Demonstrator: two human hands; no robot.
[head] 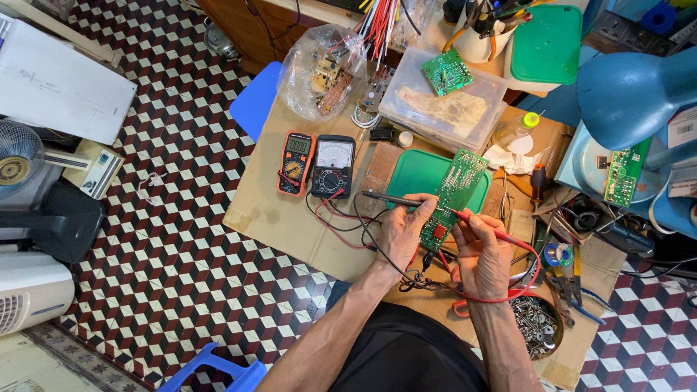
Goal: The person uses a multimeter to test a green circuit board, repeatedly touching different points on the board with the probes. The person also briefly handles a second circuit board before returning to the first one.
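Landmark: the green circuit board, held up over the middle of the cardboard-covered worktable. Left hand grips the board's lower end and pinches a black probe that lies flat, pointing away from the board. Right hand is closed around a red probe, its tip touching the lower part of the board. Red and black leads loop just below the board toward the hands.

Containers: nearer than the board, on the right-hand side, a round bowl full of screws and nuts. Right behind the board, a green lidded tub, contents hidden. Farther back, a clear plastic box with paper inside and a small green board on its lid. Beside that, farther out on the left-hand side, a clear bag of electronic parts. Farthest back, a white cup of pliers and tools, beside a green lid.

On the left-hand side of the board, two meters side by side: an orange one and a black one. On the right-hand side, a blue lamp.

Room: chequered red, black and white tile floor, a fan and white appliance far out on the left-hand side of the board, a blue stool nearest the camera.
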